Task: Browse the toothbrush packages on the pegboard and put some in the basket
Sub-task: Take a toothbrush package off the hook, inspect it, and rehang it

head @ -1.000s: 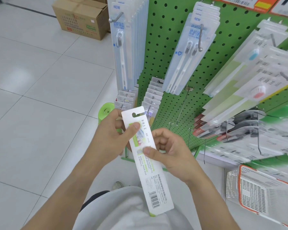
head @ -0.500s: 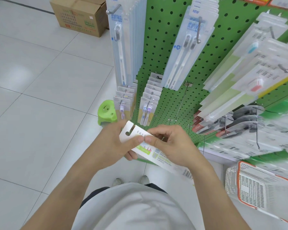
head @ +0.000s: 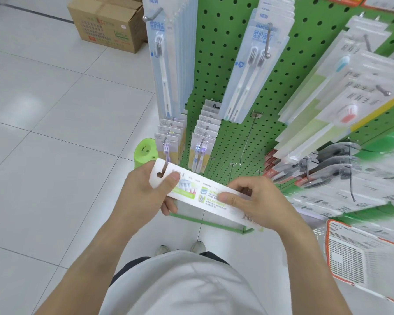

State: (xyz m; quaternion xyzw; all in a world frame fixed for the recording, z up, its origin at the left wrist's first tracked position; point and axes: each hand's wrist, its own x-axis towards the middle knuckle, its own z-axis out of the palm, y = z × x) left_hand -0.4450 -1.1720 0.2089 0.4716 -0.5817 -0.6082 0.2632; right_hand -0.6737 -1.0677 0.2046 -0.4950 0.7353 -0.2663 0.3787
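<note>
Nearest: white shirt and two shoe tips on the tiled floor (head: 55, 133). Above these, a toothbrush package (head: 205, 194) held crosswise, printed back up. Left hand (head: 143, 189) with its grip closed on the hanger-hole end, thumb on top; right hand (head: 255, 201) pinching the barcode end. Low right, a white basket (head: 359, 262) with orange rim. Beyond, a green pegboard (head: 232, 64) hung with toothbrush packs; farthest, a cardboard box (head: 109, 21).

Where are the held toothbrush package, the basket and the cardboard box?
toothbrush package (head: 198, 194), head view, printed back face.
basket (head: 359, 258), head view, white mesh wall.
cardboard box (head: 105, 26), head view, front side.
</note>
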